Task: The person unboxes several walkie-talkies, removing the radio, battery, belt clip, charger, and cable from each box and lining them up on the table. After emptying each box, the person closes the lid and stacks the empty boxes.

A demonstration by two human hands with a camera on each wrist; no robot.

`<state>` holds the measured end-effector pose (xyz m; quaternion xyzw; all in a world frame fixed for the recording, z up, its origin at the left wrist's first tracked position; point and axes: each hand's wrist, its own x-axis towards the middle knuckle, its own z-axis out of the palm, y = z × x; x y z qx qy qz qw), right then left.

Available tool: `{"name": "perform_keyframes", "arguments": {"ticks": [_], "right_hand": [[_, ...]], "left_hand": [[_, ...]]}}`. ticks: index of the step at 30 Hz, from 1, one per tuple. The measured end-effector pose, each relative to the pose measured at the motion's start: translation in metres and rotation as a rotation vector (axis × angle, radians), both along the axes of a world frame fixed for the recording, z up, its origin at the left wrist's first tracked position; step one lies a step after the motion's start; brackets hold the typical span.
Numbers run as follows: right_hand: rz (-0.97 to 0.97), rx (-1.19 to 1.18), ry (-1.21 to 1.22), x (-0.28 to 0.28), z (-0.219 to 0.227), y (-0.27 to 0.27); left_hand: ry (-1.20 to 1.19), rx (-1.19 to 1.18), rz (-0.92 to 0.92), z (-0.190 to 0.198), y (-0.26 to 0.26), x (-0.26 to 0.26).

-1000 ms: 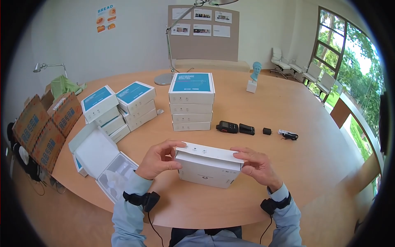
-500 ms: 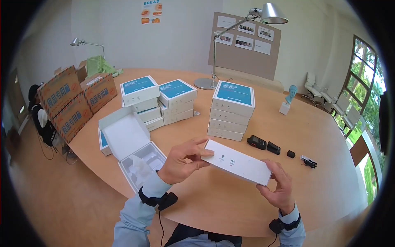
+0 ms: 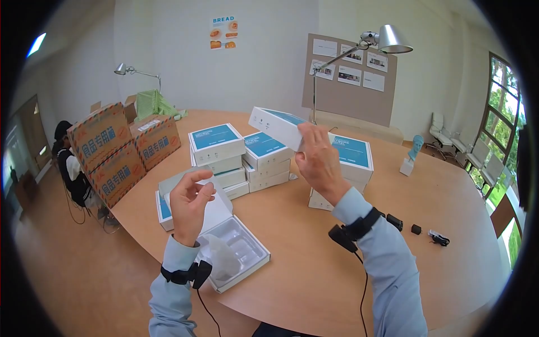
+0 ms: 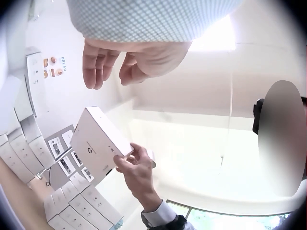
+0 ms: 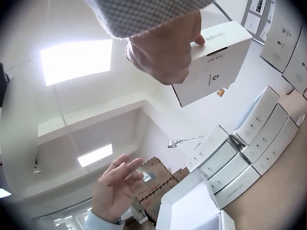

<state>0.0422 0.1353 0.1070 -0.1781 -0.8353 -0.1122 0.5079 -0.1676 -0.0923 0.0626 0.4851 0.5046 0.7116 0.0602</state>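
Observation:
A closed white box with a blue top [image 3: 278, 124] is held in the air, tilted, above the middle stack [image 3: 268, 150]. The right hand [image 3: 323, 163] grips it by its right end; in the right wrist view the box [image 5: 216, 67] shows its underside. The left hand [image 3: 191, 205] is raised with loosely bent fingers and holds nothing, over an open white box [image 3: 247, 264] with a moulded tray and a crumpled translucent bag [image 3: 222, 258]. In the left wrist view the left hand [image 4: 139, 62] is apart from the held box [image 4: 98, 143].
More boxes stand stacked at the left [image 3: 216, 149] and right [image 3: 353, 154]. Small black items [image 3: 416, 229] and a cable [image 3: 439, 238] lie at the right. Beyond are a lamp [image 3: 393, 40], a small bust [image 3: 414, 150], cartons [image 3: 104, 137] and a seated person [image 3: 70, 163].
The box held by both hands has been lifted away and up over the middle stack in the right hand. The left hand has let go and moved left. The head view has turned left.

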Motion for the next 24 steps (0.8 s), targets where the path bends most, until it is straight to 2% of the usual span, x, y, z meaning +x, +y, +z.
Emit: {"name": "perform_keyframes", "arguments": {"ticks": [1, 3, 7, 11, 16, 23, 24], "right_hand": [[0.001, 0.007, 0.006, -0.016, -0.009, 0.016], [-0.153, 0.040, -0.130, -0.047, -0.023, 0.046], [-0.269, 0.018, -0.258, -0.089, -0.053, 0.071], [-0.256, 0.051, -0.258, -0.113, -0.082, 0.087], [-0.150, -0.028, -0.232, -0.118, -0.112, 0.103], [0.036, -0.109, -0.199, -0.097, -0.105, 0.086], [0.002, -0.195, -0.033, -0.099, -0.105, 0.081]], "left_hand": [[-0.004, -0.012, 0.021, -0.002, 0.001, -0.008], [0.016, -0.006, 0.052, -0.006, 0.002, -0.025], [0.015, -0.034, 0.112, -0.011, 0.002, -0.050], [0.008, -0.028, 0.120, -0.017, 0.007, -0.064], [0.020, -0.072, 0.113, -0.023, 0.011, -0.072], [0.013, -0.067, 0.092, -0.020, 0.021, -0.074], [0.034, -0.084, 0.123, -0.021, 0.023, -0.078]]}}
